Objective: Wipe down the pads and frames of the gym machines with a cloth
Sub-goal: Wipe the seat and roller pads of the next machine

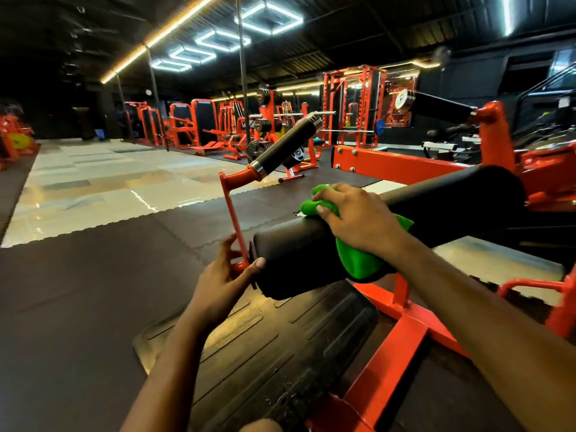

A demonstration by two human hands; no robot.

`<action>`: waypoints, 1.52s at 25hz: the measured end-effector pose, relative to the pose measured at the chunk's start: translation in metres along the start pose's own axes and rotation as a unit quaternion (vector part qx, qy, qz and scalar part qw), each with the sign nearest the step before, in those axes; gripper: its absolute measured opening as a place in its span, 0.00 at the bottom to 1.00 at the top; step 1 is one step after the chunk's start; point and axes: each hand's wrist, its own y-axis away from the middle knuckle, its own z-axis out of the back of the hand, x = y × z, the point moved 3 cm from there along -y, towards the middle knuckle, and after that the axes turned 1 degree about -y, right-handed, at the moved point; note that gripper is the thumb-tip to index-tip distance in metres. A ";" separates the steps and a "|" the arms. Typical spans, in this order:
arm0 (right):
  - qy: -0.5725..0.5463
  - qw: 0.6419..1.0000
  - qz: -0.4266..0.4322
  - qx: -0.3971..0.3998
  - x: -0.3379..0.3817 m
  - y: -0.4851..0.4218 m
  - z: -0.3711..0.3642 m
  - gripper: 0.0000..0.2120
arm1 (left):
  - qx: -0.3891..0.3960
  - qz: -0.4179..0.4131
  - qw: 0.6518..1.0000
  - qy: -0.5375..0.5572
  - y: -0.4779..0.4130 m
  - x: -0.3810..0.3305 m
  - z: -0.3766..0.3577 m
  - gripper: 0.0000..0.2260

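While the green cloth (pixel 358 260) lies draped over the black roller pad (pixel 296 263) of the nearest machine, partway along its length, I judge the job to be in its early part: this one pad is under the wipe, and nothing on its dull surface tells me which stretch is already done. Left to do, as far as I can see from here, are the orange end bracket (pixel 232 213) and the foam handle grip (pixel 286 148) it carries, the orange base frame (pixel 405 332) beside the ribbed footplate (pixel 280 332), and the rows of orange machines (pixel 193 126) across the floor. The person's right hand (pixel 358 219) comes in over the top of the pad, palm down, fingers curled into the bunched end of the cloth and pressing it onto the pad, the forearm stretched out long from the lower right. Their left hand (pixel 224 275) reaches up from below and grips the bracket at the pad's near end, fingers hooked behind the thin orange bar and the thumb laid against the pad's end face, bracing the roller, by my guess, so that it does not turn
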 end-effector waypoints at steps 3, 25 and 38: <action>0.067 0.998 -0.011 -0.018 0.042 -0.011 -0.019 0.14 | 0.027 0.011 1.000 -0.008 -0.008 0.000 0.006 0.47; 0.064 0.986 -0.142 -0.057 -0.022 -0.013 0.013 0.12 | 0.099 0.065 0.993 0.001 -0.014 0.003 0.014 0.51; 0.082 0.995 -0.039 -0.032 0.023 -0.008 -0.014 0.20 | 0.083 0.020 0.995 -0.050 -0.009 -0.003 0.011 0.43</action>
